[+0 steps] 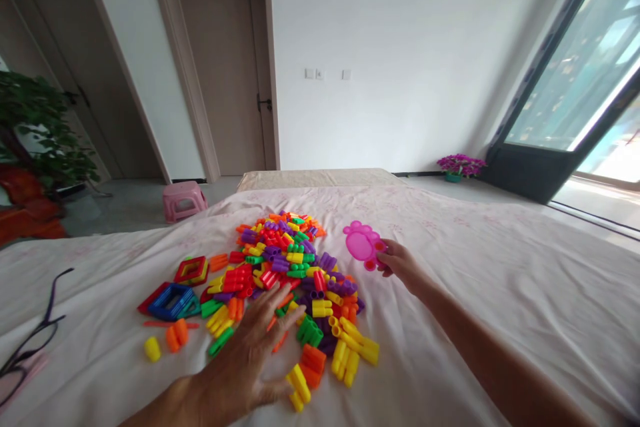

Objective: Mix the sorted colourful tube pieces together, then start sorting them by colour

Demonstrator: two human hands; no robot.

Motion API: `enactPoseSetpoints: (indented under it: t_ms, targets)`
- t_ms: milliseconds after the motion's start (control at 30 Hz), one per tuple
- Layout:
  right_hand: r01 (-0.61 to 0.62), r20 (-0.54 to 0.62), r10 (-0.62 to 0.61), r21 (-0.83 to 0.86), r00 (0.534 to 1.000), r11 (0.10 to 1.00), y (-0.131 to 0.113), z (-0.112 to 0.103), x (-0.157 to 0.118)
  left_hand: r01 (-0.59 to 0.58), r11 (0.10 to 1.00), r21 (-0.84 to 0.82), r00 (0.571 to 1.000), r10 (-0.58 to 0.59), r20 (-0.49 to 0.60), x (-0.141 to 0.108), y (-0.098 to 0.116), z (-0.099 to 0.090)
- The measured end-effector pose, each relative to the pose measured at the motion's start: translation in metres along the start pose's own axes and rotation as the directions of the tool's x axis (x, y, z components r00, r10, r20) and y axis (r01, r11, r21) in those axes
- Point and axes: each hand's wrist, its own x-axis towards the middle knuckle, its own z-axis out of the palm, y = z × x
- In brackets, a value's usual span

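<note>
A pink, flat, translucent plastic piece with rounded bumps like a paw (361, 243) is pinched in my right hand (396, 260), to the right of the pile. My left hand (255, 340) is spread open over the near side of a heap of plastic building blocks (280, 257) in red, yellow, green, orange and purple. Beside its thumb lies a yellow block (300, 383). An orange block (313, 365) is just beyond that. Whether the left fingertips touch the blocks under them I cannot tell.
Left of the heap lie blue square frames (173, 301) and a red-and-yellow frame (192, 270). Eyeglasses (37, 337) rest at the far left on the pale cloth (450, 347). Beyond the cloth stand a pink stool (184, 201) and purple flowers (460, 164).
</note>
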Motion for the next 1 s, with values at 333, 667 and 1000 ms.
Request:
enactPoseSetpoints:
  t_ms: [333, 667, 1000]
  targets:
    - [-0.076, 0.143, 0.09, -0.102, 0.986, 0.992, 0.037, 0.001, -0.066, -0.056, 0.997, 0.051, 0.998, 0.055, 0.017, 0.04, 0.02, 0.044]
    - [-0.091, 0.31, 0.037, 0.161, 0.95, 0.983, -0.001, 0.053, -0.086, 0.042, 0.999, 0.014, 0.993, -0.04, -0.111, 0.085, 0.015, 0.07]
    - [0.049, 0.305, -0.114, 0.211, 0.945, 0.976, -0.057, 0.077, -0.057, 0.167, 0.986, -0.025, 0.933, -0.166, -0.319, 0.115, -0.03, 0.035]
